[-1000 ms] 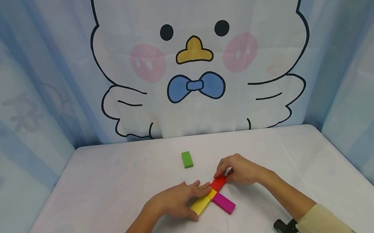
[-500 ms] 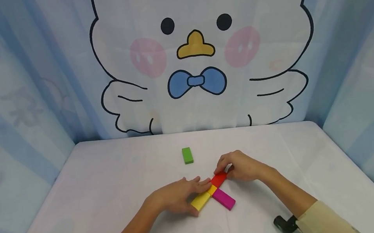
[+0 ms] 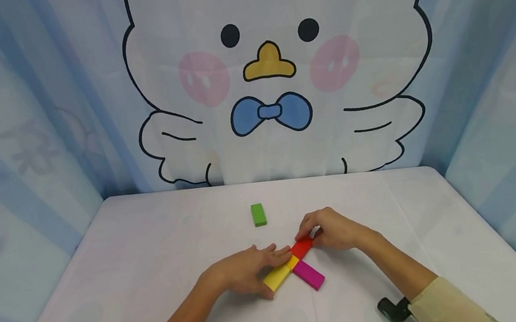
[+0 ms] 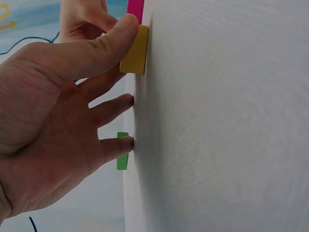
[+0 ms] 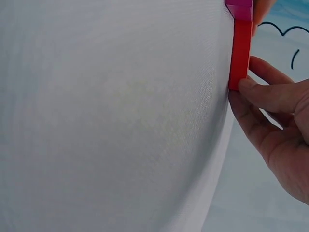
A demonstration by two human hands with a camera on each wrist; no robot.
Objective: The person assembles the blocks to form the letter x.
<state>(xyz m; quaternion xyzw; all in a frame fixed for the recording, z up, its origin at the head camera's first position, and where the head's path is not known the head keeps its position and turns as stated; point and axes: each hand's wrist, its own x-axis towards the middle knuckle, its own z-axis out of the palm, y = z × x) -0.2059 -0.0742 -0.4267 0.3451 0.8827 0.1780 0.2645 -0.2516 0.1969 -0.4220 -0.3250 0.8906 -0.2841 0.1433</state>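
On the white table, a yellow block point(image 3: 277, 278), a small orange-yellow piece point(image 3: 293, 263), a red block point(image 3: 302, 247) and a magenta block point(image 3: 309, 275) lie touching, their long sides set diagonally. My left hand point(image 3: 245, 273) holds the yellow block between thumb and index finger, while its other fingers are spread. In the left wrist view, the thumb presses the yellow block's point(image 4: 134, 50) near end. My right hand point(image 3: 334, 230) pinches the outer end of the red block, as the right wrist view shows along the red block's point(image 5: 240, 53) side. The left fingers partly cover the joined blocks.
A green block point(image 3: 258, 215) lies alone farther back on the white tabletop point(image 3: 160, 233). Behind the table hangs a curtain point(image 3: 281, 152) with a cartoon bird. Dark wrist mounts point(image 3: 394, 310) stick out from both beige sleeves.
The head view has shifted slightly, so the scene sits a little higher. Both hands keep their hold and the blocks show no visible movement on the table.
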